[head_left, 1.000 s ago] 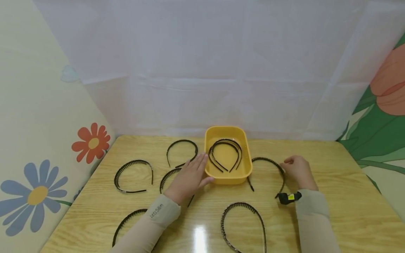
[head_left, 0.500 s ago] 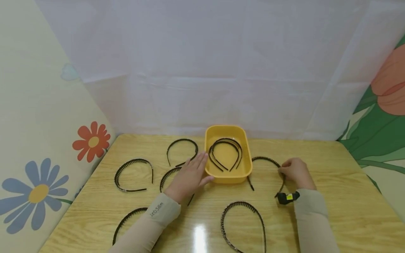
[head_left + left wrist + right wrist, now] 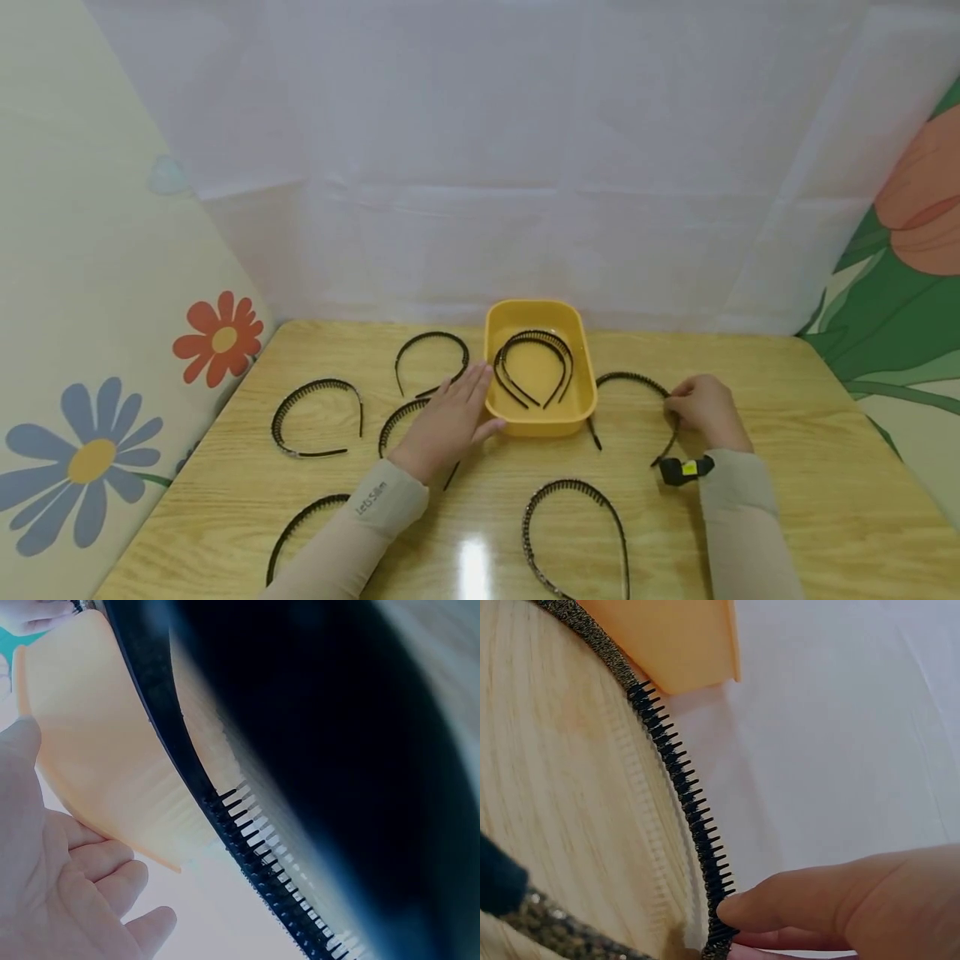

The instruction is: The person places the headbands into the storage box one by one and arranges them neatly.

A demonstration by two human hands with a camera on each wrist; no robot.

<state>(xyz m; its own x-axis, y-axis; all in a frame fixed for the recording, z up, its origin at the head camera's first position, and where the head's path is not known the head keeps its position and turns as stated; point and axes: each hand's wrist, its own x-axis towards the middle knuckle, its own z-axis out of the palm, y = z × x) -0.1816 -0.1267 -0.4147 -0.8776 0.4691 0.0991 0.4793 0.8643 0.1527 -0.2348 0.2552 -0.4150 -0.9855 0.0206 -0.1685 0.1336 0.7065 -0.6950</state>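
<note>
My right hand (image 3: 708, 410) pinches the right side of a dark toothed headband (image 3: 633, 377), which lies just right of the yellow bin (image 3: 546, 428). In the right wrist view, thumb and fingers close on the comb teeth of this glittery headband (image 3: 682, 780). My left hand (image 3: 442, 427) lies along the bin's left wall, fingers extended; the left wrist view shows its fingertips at the bin's rim (image 3: 97, 750). Two black headbands (image 3: 534, 335) rest inside the bin. Under the left hand, another headband (image 3: 388, 429) is partly covered.
More headbands lie about the wooden table (image 3: 825, 467): one at the back (image 3: 431, 335), one at the left (image 3: 277, 421), one at the front left (image 3: 288, 533) partly behind my sleeve, and a glittery one (image 3: 528, 533) in front. A white sheet (image 3: 450, 167) hangs behind.
My right hand has moved slightly left onto the headband's side and now pinches it. The left hand has stayed against the bin.
</note>
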